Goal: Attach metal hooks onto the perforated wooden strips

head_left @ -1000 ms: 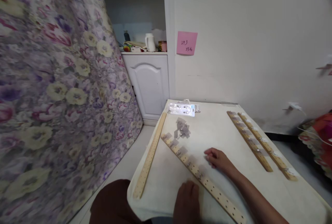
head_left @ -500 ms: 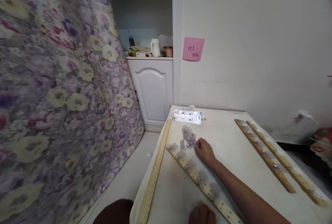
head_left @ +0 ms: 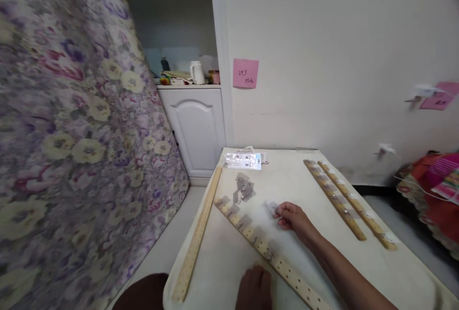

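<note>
Right-hand grip (head_left: 292, 216) is nearly closed, thumb and fingertips pinched on one edge of a small clear piece (head_left: 271, 206); piece is blurred, detail can't be read. It is held over the middle of the white-covered surface (head_left: 287, 171), between the diagonal strip and the right-hand strips. Left hand (head_left: 254, 288) is kept low at the near edge, fingers curled, just beside the diagonal strip; whether anything is held or the strip is touched can't be told.

Diagonal strip (head_left: 292, 279) is wooden, drilled with rows of holes; its far part is lined with clear pieces with metal bits, near part is left bare. Second drilled strip (head_left: 197, 240) is laid along the left edge, bare. Loose pile (head_left: 244, 189) of clear pieces with metal bits is placed by the diagonal strip's far end. Clear packaging (head_left: 243, 160) is set behind the pile at the far edge. Two more strips, inner (head_left: 355, 227) and outer (head_left: 378, 230), are laid side by side at right, both fitted with small pieces. Pink note (head_left: 245, 73) is stuck on the wall.
</note>
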`<state>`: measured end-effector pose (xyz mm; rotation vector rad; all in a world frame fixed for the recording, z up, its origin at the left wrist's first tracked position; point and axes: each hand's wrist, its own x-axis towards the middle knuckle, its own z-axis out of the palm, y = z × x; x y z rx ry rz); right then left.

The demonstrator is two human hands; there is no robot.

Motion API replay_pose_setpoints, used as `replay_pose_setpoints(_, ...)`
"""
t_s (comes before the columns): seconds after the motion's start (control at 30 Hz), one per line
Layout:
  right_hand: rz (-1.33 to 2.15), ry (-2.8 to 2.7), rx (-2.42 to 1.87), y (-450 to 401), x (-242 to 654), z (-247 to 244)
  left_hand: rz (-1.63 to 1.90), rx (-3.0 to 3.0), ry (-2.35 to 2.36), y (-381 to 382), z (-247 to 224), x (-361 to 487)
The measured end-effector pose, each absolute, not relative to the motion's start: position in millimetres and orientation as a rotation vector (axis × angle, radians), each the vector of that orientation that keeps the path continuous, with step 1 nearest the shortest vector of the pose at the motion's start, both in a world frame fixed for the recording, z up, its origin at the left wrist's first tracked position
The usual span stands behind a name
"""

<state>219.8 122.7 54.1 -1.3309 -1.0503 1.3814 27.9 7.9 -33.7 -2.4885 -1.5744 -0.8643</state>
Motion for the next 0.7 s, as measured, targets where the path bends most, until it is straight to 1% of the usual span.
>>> replay_pose_setpoints(0.13, 1.559, -0.899, -1.131, 80, 236, 65, -0.943, -2.626, -1.618, 4, -11, 23)
replay_pose_setpoints(0.23, 1.579, -0.869, -1.084, 56, 242, 70, -1.194, -2.685, -1.576, -1, 6, 22)
replay_pose_setpoints(0.5, 1.615, -0.91, -1.004, 16, 236, 78, -1.855, -2.683, -2.189, -17, 67, 53)
replay_pose_setpoints(0.6, 1.629, -0.961, -0.986, 9, 229, 76, -2.037, -2.68, -2.332, -14, 76, 68)
replay_pose_setpoints(0.7, 1.627, -1.017, -0.993, 5, 226, 74, -2.188, -2.684, -2.329, -10, 78, 77)
